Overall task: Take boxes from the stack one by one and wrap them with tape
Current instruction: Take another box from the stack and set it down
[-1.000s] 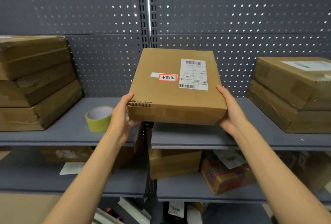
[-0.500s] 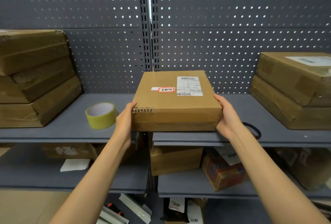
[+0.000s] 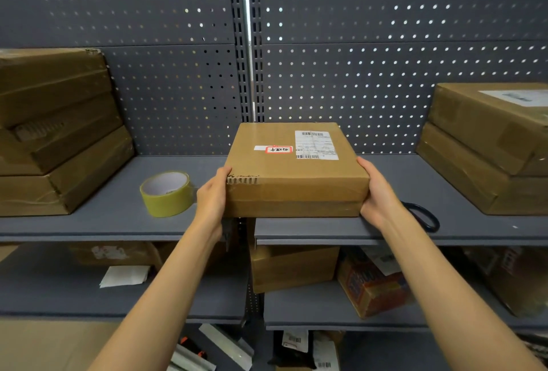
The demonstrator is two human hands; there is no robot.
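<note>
The grey metal shelf (image 3: 118, 207), backed by perforated panels, carried everything that mattered: a stack of flat brown cardboard boxes (image 3: 56, 133) wrapped in glossy tape at its left end, a second stack of like brown boxes (image 3: 489, 148) at its right end, and between them the flat brown cardboard box with a white shipping label and a red-edged sticker (image 3: 296, 174). That labelled box lay flat at the front edge of the shelf, straddling the seam between the two shelf panels, its broad faces level and its long sides running left to right across the view. The left hand (image 3: 212, 198) gripped its left end and the right hand (image 3: 378, 195) its right end, each with the thumb up at the top edge and the fingers curled around the side, so both hands held the box and nothing else. The roll of yellowish clear packing tape (image 3: 167, 194) stood on its side on the shelf just beside the left hand, on the far side of it from the box, apart from both. It seemed that the next move would be to let go with one hand and fetch the tape, and the left hand was plainly the nearer. A pair of black-handled scissors (image 3: 421, 216) lay on the shelf close behind the right wrist, partly hidden by it.
</note>
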